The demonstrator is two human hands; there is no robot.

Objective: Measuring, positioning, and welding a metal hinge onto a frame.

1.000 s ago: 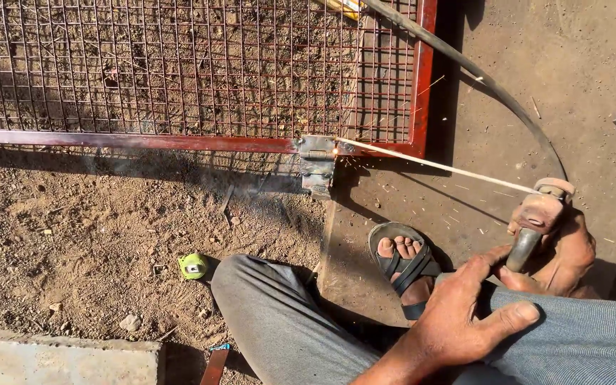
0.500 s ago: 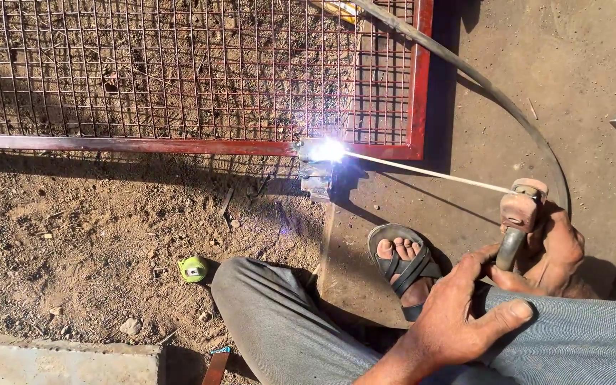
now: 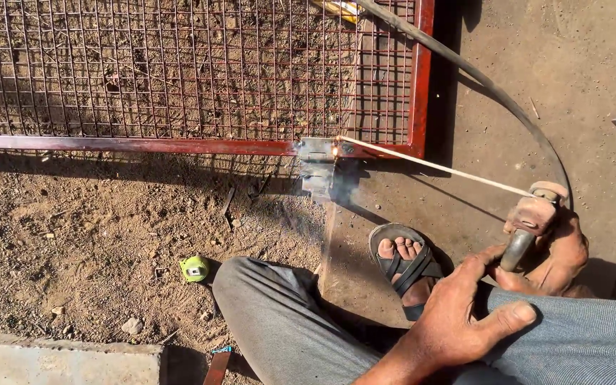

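The right hand [image 3: 561,249] has its fingers wrapped tight round the dark handle of a worn, rust-pink holder [image 3: 532,217]. The left hand [image 3: 465,317] lies on the grey trouser knee just beside it, fingers loosely spread, fingertips touching the base of the handle, thumb stuck out to the right; it grips nothing that I can see. Both hands look dusty and rough.

From the holder's head a thin, pale, straight rod [image 3: 433,165] runs up and left. Its tip touches a small grey steel plate [image 3: 319,170], where a tiny orange glow sits and a faint haze of smoke hangs over the metal. The plate is bare and dull, fixed at the lower bar of a red-painted frame [image 3: 421,78], near its right corner. The frame is filled with fine square wire mesh [image 3: 180,71], rusty brown, lying flat over lumpy dry soil.

A thick black cable [image 3: 479,78] curves from the far edge round to the holder. Below the plate a smooth concrete slab spreads to the right, and a foot in a dark strapped sandal [image 3: 404,260] rests on it. To the left, on the crumbly dirt, lies a small round yellow-green tape measure [image 3: 194,268]. A pale stone slab [image 3: 58,363] fills the near left corner.
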